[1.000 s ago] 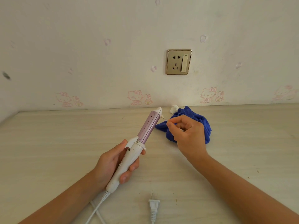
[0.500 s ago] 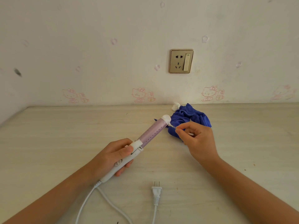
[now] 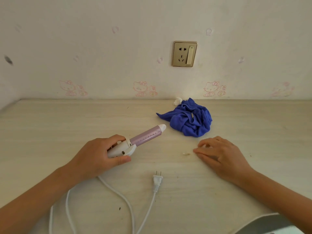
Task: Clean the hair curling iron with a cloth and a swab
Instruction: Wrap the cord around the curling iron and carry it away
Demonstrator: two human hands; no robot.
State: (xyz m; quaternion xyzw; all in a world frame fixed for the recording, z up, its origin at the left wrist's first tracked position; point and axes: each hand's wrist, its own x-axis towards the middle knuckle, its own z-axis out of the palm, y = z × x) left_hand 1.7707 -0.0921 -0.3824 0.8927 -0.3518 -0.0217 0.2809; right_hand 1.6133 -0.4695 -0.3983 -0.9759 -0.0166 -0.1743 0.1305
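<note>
My left hand (image 3: pixel 98 154) grips the white handle of the curling iron (image 3: pixel 146 135). Its lilac barrel points up and to the right, low over the table, and its white tip ends just short of the crumpled blue cloth (image 3: pixel 190 120). My right hand (image 3: pixel 219 152) lies palm down on the table below the cloth, fingers stretched left. A small pale bit (image 3: pixel 185 154) lies just beyond those fingertips. The swab itself is not plainly visible, and I cannot see whether the hand still holds it.
The iron's white cord (image 3: pixel 118 195) loops over the near table, and its unplugged plug (image 3: pixel 157 180) lies between my arms. A small white wad (image 3: pixel 177 101) sits behind the cloth by the wall. A wall socket (image 3: pixel 184 54) is above. A pale object (image 3: pixel 270 223) is at the bottom right.
My left hand lowered the iron toward the table and tilted it flatter. My right hand left the iron's tip and dropped palm down onto the table.
</note>
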